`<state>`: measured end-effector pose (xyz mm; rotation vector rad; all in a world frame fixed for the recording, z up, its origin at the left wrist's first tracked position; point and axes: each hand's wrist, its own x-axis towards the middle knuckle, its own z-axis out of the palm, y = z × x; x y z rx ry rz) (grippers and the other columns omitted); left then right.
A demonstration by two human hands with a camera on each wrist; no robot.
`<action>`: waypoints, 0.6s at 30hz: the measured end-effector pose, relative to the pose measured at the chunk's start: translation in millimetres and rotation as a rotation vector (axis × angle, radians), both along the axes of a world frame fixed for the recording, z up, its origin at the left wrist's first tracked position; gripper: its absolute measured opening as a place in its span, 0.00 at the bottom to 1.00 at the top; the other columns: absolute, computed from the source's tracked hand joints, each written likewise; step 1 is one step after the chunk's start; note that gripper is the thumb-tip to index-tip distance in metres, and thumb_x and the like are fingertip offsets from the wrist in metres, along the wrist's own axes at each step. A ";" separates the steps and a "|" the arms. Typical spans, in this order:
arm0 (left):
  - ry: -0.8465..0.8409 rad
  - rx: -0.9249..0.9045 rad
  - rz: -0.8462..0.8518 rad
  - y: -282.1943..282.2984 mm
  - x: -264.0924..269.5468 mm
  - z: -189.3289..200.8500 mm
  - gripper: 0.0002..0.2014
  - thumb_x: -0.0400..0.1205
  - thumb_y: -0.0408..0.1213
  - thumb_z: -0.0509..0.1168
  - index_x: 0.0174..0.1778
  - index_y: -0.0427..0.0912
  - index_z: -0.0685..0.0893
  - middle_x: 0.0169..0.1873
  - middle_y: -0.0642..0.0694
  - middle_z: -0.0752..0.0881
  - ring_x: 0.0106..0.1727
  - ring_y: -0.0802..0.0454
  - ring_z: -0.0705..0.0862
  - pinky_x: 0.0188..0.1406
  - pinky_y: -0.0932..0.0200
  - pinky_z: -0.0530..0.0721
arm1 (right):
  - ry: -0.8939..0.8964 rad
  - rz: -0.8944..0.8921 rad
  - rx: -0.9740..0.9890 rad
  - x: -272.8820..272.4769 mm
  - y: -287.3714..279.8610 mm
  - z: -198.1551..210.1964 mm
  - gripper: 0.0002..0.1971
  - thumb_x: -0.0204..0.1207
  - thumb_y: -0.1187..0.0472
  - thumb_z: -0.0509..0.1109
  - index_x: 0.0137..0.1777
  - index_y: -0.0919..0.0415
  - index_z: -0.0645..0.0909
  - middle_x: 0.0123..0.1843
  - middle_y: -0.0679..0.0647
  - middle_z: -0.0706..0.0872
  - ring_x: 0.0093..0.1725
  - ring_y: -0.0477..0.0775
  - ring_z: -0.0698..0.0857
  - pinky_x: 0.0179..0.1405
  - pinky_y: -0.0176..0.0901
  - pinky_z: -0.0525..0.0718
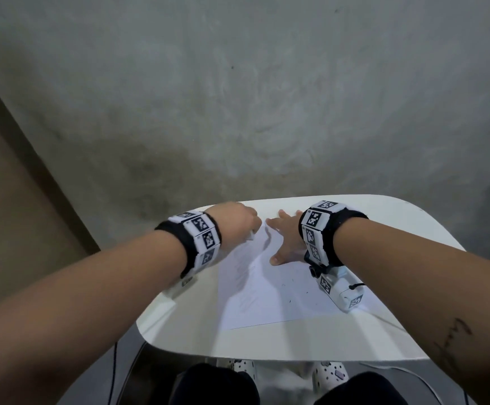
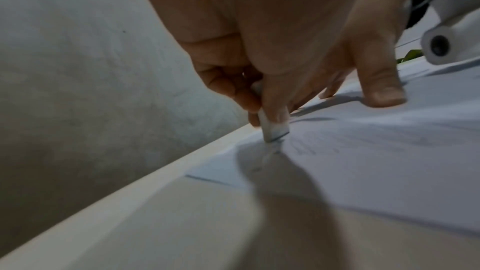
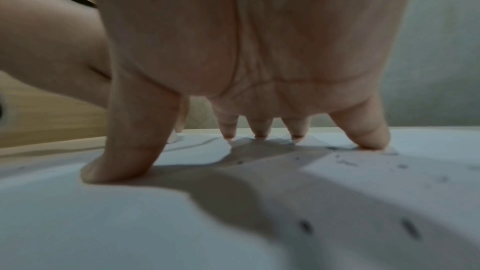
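Note:
A white sheet of paper (image 1: 279, 290) with faint pencil marks lies on a small white table (image 1: 311, 343). My left hand (image 1: 239, 222) pinches a small white eraser (image 2: 275, 130) between thumb and fingers, its lower end touching the paper (image 2: 376, 151) near the far left corner. The eraser (image 1: 251, 235) shows just below the fist in the head view. My right hand (image 1: 284, 238) is spread flat, with its fingertips (image 3: 374, 143) and thumb (image 3: 122, 163) pressing the sheet (image 3: 182, 223) down to the right of the eraser.
Dark eraser crumbs (image 1: 292, 283) are scattered over the paper's right part. The table's far edge (image 2: 145, 176) runs just past the eraser. Grey concrete floor (image 1: 238, 97) lies around. My feet in spotted shoes (image 1: 328, 375) are under the table's near edge.

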<state>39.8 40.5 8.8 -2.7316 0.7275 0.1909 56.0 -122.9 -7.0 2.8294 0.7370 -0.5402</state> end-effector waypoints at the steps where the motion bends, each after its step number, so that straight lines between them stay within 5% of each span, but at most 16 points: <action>1: -0.007 -0.041 -0.011 7.0 -2.6 -6.1 0.09 0.84 0.39 0.61 0.56 0.45 0.84 0.52 0.49 0.83 0.54 0.44 0.83 0.50 0.53 0.79 | 0.002 -0.002 -0.012 0.1 -0.2 -0.3 0.50 0.72 0.35 0.68 0.85 0.51 0.43 0.86 0.57 0.42 0.84 0.66 0.51 0.80 0.59 0.52; 6: 0.088 0.009 -0.003 22.8 -10.8 0.1 0.10 0.82 0.39 0.62 0.55 0.48 0.85 0.51 0.50 0.83 0.51 0.45 0.82 0.46 0.57 0.77 | 0.002 -0.022 -0.035 4.1 2.5 -4.0 0.51 0.70 0.34 0.68 0.85 0.48 0.42 0.86 0.55 0.40 0.84 0.66 0.51 0.80 0.60 0.52; 13: -0.027 -0.087 0.012 8.6 -5.0 -11.6 0.08 0.82 0.39 0.63 0.55 0.50 0.83 0.48 0.53 0.80 0.50 0.47 0.83 0.50 0.51 0.80 | 0.000 -0.010 -0.015 3.1 1.9 -2.3 0.50 0.71 0.35 0.68 0.85 0.51 0.44 0.86 0.57 0.44 0.84 0.66 0.53 0.80 0.59 0.54; 18: 0.191 0.042 0.082 17.5 -14.1 3.3 0.10 0.81 0.38 0.64 0.56 0.50 0.85 0.53 0.51 0.83 0.54 0.46 0.82 0.51 0.53 0.80 | 0.004 -0.017 -0.021 5.0 2.1 -3.2 0.51 0.71 0.35 0.68 0.85 0.49 0.42 0.86 0.54 0.40 0.84 0.64 0.50 0.81 0.58 0.52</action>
